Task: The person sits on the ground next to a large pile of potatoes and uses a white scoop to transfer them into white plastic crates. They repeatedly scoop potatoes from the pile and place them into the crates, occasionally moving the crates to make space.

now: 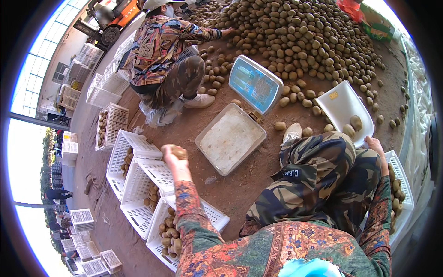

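Observation:
My left hand [175, 160] holds a kiwifruit [180, 152] above the row of white plastic crates, near the rim of the middle crate [152, 169]. My right hand [373, 144] grips the lower edge of a white plastic scoop [346, 107] beside my knee; two kiwifruits [355, 122] lie in it. A farther crate [133, 142] and a nearer crate [162, 214] also hold kiwifruits. A digital platform scale stands before me, its bare metal pan [232, 138] flat on the ground and its blue display panel [256, 83] tilted up.
A large heap of kiwifruits [297, 38] lies ahead, with loose ones around its foot. A co-worker [155, 52] crouches at the left, one hand at the heap. Another crate of kiwifruits [401, 180] stands at my right. An orange forklift [121, 20] and stacked crates [82, 220] are farther off.

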Tool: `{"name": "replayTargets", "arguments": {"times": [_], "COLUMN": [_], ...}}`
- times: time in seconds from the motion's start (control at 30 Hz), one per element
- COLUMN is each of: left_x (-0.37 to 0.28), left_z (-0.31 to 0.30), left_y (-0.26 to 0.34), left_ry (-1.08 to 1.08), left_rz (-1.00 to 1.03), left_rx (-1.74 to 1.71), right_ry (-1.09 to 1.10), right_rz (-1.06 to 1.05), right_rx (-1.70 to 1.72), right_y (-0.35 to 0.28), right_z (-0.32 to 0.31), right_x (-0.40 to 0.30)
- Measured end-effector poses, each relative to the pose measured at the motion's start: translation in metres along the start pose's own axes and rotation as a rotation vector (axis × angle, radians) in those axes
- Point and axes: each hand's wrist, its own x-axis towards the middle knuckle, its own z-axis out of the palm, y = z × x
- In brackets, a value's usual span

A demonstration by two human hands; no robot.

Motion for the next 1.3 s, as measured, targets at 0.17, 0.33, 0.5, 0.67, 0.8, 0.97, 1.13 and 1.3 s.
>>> {"name": "replayTargets", "arguments": {"times": [0.17, 0.33, 0.5, 0.67, 0.8, 0.97, 1.13, 1.3], "left_x": [0.032, -0.119, -0.246, -0.311, -0.338, -0.327, -0.267, -0.082], "left_z": [0.030, 0.170, 0.337, 0.414, 0.422, 0.422, 0.335, 0.129], "left_y": [0.113, -0.069, -0.247, -0.328, -0.353, -0.325, -0.261, -0.254], "left_ry": [0.142, -0.632, -1.434, -1.837, -1.916, -1.704, -1.323, -0.675], "left_rz": [0.130, -0.360, 0.227, 0.961, 1.209, 1.195, 0.621, 0.450], "left_rx": [0.212, 0.794, 0.904, 1.263, 1.576, 1.198, 0.727, 1.614], "right_ry": [0.011, 0.001, -0.001, -0.010, 0.006, -0.005, 0.021, -0.044], "right_rz": [0.161, 0.141, 0.201, 0.117, 0.121, 0.125, 0.177, 0.283], "right_rx": [0.235, 0.225, 0.307, 0.371, 0.287, 0.421, 0.373, 0.389], "right_y": [0.002, -0.051, -0.086, -0.095, -0.097, -0.101, -0.069, -0.075], "right_z": [0.013, 0.016, 0.015, 0.016, 0.019, 0.027, 0.021, 0.016], "right_x": [0.000, -0.018, -0.043, -0.055, -0.057, -0.050, -0.049, -0.043]}}
